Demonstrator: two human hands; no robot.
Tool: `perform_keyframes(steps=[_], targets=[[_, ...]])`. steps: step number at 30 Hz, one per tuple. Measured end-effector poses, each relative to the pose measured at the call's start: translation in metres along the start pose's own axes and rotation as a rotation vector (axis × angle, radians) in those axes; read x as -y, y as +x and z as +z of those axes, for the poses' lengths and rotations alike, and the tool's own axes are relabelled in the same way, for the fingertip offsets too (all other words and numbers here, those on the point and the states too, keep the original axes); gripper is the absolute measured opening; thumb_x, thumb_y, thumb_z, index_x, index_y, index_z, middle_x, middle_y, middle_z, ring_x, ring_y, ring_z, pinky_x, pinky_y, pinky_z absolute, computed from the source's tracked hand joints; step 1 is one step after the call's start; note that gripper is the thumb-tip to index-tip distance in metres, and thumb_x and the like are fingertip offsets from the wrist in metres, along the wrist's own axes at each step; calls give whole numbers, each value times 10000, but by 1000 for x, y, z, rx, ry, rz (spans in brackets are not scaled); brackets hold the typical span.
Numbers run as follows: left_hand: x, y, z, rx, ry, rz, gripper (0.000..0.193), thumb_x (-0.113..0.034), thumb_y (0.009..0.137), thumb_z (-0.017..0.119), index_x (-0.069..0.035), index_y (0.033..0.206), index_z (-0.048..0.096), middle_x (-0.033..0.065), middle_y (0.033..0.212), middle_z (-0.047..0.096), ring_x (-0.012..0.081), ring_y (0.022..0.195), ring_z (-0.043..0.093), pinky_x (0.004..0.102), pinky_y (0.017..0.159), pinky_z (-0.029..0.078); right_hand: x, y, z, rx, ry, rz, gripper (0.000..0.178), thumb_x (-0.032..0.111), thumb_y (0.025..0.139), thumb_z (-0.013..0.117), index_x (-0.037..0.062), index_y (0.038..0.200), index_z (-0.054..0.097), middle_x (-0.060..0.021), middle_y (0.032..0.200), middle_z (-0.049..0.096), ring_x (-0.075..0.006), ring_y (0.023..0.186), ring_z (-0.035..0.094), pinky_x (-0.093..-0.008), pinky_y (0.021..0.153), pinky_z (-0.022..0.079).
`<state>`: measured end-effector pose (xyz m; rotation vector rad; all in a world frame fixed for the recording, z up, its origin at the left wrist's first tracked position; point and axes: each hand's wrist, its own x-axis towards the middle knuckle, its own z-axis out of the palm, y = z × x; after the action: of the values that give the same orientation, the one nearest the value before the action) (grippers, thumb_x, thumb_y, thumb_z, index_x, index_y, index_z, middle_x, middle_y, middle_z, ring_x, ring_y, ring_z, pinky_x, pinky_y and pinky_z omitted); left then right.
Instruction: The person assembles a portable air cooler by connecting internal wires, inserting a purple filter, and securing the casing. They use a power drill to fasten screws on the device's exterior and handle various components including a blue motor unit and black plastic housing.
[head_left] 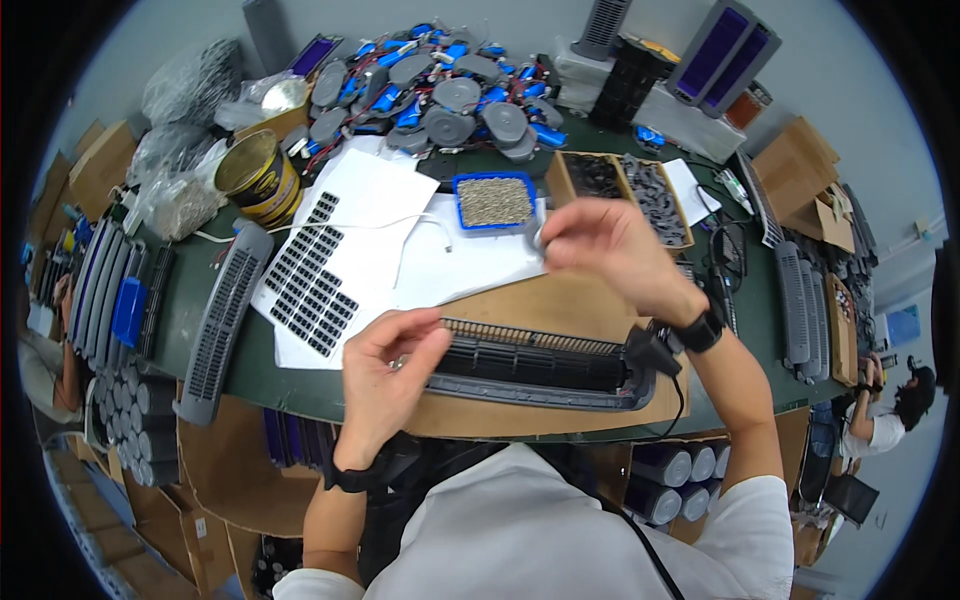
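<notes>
A long dark grey plastic housing (540, 393) with a slotted grille along its far edge lies in front of me, its hollow inside facing up. My left hand (388, 378) is at its left end, thumb and fingertips drawn together and covering that end. Something small and shiny shows between those fingers, too small to name. My right hand (612, 248) is raised beyond the housing, near a blue tray (457, 205) of small metal pieces. Its fingers are pinched beside a small grey piece that I cannot identify. A black block-shaped part with a cable (655, 352) sits at the housing's right end.
Cardboard (480, 420) lies under the housing. Left are white sheets with rows of small black pieces (315, 275), a grey slotted cover (225, 325) and a yellow-black bucket (265, 185). Grey parts with blue pieces and wires (450, 95) heap behind; a divided box (650, 195) stands right.
</notes>
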<state>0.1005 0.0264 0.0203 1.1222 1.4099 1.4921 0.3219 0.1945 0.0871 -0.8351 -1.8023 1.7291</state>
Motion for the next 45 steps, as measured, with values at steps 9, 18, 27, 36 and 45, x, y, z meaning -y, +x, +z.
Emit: perform_keyframes(steps=[9, 18, 27, 36, 45], targets=[[1, -12, 4, -62, -272, 45, 228, 57, 856, 694, 50, 1083, 695, 106, 953, 676, 131, 860, 648, 217, 769, 543, -24, -12, 84, 213, -65, -44, 240, 12, 813, 741, -26, 1012, 613, -85, 965, 641, -142, 864, 647, -274, 767, 536], [28, -7, -31, -70, 20, -126, 164, 13, 820, 745, 43, 981, 732, 76, 819, 673, 104, 727, 649, 207, 641, 521, -44, -23, 66, 515, -979, -182, 945, 173, 601, 890, -80, 1353, 378, -259, 1232, 517, -421, 1095, 561, -455, 917, 478], [36, 4, -21, 37, 313, -126, 119, -9, 828, 743, 35, 938, 745, 50, 788, 652, 78, 674, 603, 203, 610, 493, -48, -22, 65, 506, -947, -181, 930, 164, 603, 886, -71, 1354, 390, -245, 1199, 532, -418, 1059, 572, -453, 896, 486], [54, 10, -19, -35, 240, -47, 420, -114, 852, 741, 38, 1227, 626, 141, 980, 694, 180, 847, 676, 280, 735, 554, -51, -21, 63, 515, -937, -148, 925, 166, 603, 885, -62, 1356, 399, -254, 1185, 539, -416, 1049, 581, -453, 886, 491], [45, 18, -32, 178, 394, -175, 470, -141, 870, 732, 31, 1283, 586, 139, 1013, 676, 164, 892, 655, 286, 790, 539, 14, 6, 37, 737, -1016, 62, 784, 277, 703, 840, -16, 1337, 485, -234, 1217, 602, -367, 1129, 584, -415, 981, 465]])
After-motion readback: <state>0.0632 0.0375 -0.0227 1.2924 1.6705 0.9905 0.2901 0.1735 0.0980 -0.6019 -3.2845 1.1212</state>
